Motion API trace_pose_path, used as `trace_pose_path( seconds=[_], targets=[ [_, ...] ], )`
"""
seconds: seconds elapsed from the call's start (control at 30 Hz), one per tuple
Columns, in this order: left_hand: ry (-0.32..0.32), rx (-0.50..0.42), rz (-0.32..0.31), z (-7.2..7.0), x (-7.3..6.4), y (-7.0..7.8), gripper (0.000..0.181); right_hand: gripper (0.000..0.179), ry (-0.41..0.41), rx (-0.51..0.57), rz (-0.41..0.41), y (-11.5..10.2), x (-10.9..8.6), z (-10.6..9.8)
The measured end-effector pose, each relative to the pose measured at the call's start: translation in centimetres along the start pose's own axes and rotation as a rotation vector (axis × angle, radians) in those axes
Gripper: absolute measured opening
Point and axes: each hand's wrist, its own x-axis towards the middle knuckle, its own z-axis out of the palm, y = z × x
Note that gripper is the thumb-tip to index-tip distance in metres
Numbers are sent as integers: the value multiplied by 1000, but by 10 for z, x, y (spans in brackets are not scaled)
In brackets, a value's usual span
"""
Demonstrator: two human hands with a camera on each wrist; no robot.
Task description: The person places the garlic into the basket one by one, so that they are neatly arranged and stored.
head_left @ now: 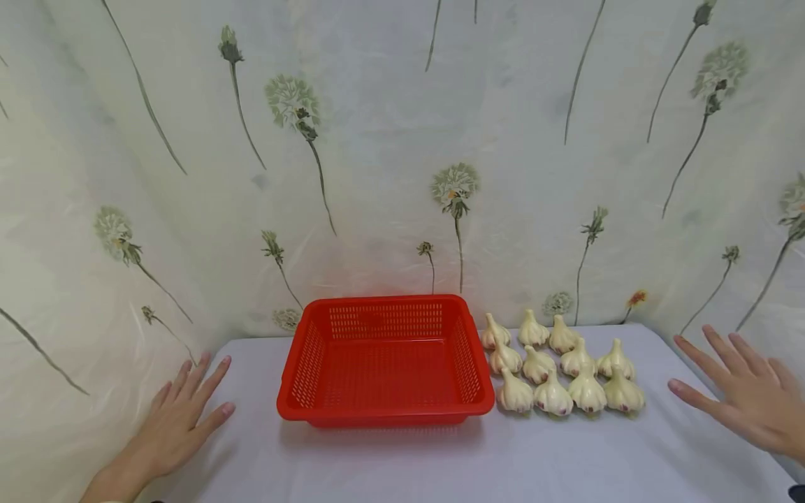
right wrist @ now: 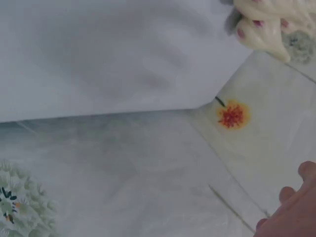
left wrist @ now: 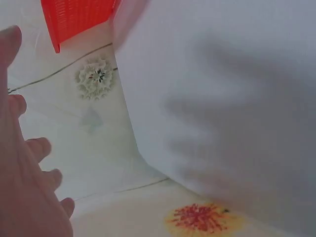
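A red plastic basket [head_left: 383,412] with slotted walls stands on the white table, and nothing lies in it. Right beside it sit several garlic bulbs [head_left: 553,395] in rough rows, their stems mostly pointing up. My left hand [head_left: 179,423] hovers over the table's left edge, fingers spread, holding nothing. On the other side, my right hand [head_left: 745,395] is held above the right edge with fingers straight and spread, also holding nothing. Its nearest things are the garlic bulbs, some way to its left. Both wrist views show only part of each hand, with its shadow on the table.
The table [head_left: 377,468] has a white cover and cut-off back corners. Behind it and at both sides hangs a pale curtain [head_left: 377,175] printed with dandelions. The basket's back rim stands close to this curtain.
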Motion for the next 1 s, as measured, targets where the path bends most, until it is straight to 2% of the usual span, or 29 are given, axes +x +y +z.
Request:
trace_pose_path(
  seconds=[0.17, 0.33, 0.47, 0.57, 0.67, 0.8, 1.0],
  targets=[
    [-19, -80, -1, 6, 2, 6, 88, 98, 60, 124, -76, -25, 6, 4],
    [-91, -164, -59, 12, 7, 21, 98, 81, 189, 331, -134, -59, 14, 11],
    [-137, -232, -99, 23, 13, 35, 101, 67, 231, 474, -156, -93, 18, 16],
    [-113, -252, -82, 32, 16, 43, 97, 61, 242, 547, -179, -119, 20, 22],
    [-87, -228, -72, 40, 20, 49, 96, 59, 247, 578, -215, -140, 22, 29],
    [-57, -191, -76, 49, 22, 58, 96, 57, 252, 583, -256, -156, 26, 39],
    [-9, -207, -87, 62, 23, 63, 99, 60, 271, 507, -278, -174, 32, 49]
  ],
)
